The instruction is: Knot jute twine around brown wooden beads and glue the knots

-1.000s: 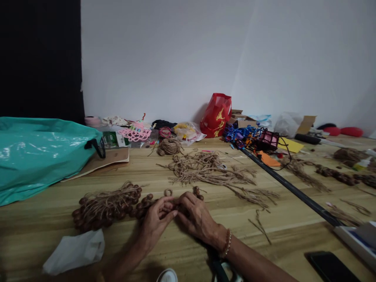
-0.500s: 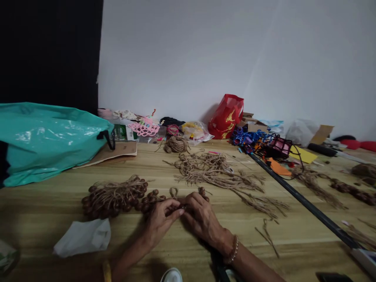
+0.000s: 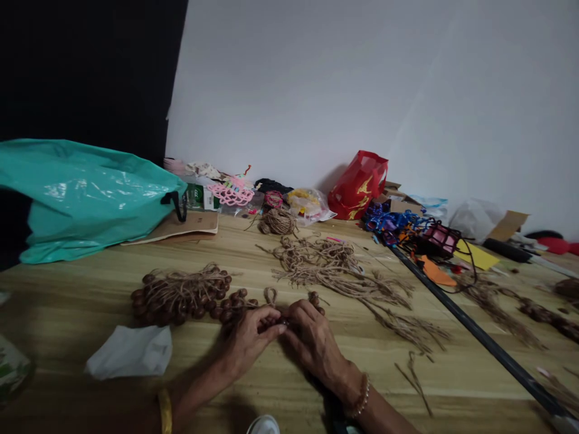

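My left hand (image 3: 254,333) and my right hand (image 3: 313,339) meet over the table, fingertips pinched together. Between them is a small dark brown bead (image 3: 284,322), mostly covered by the fingers. Just behind the fingertips a twine loop (image 3: 270,295) stands up. Several brown beads on twine (image 3: 237,303) lie against the left hand, alongside a larger bundle of brown beads and twine (image 3: 178,294). A few more beads (image 3: 316,301) show behind the right knuckles. How the twine runs within the fingers is hidden.
Loose twine strands (image 3: 330,265) spread beyond my hands, with a twine ball (image 3: 277,221) behind. A white packet (image 3: 131,351) lies at left, below a large teal bag (image 3: 85,199). A black strip (image 3: 465,325) crosses the right side. A red bag (image 3: 359,187) stands by the wall.
The view has shifted and tilted slightly, so the things on the table sit a little differently in it. Both hands keep the same pinch at the same spot.
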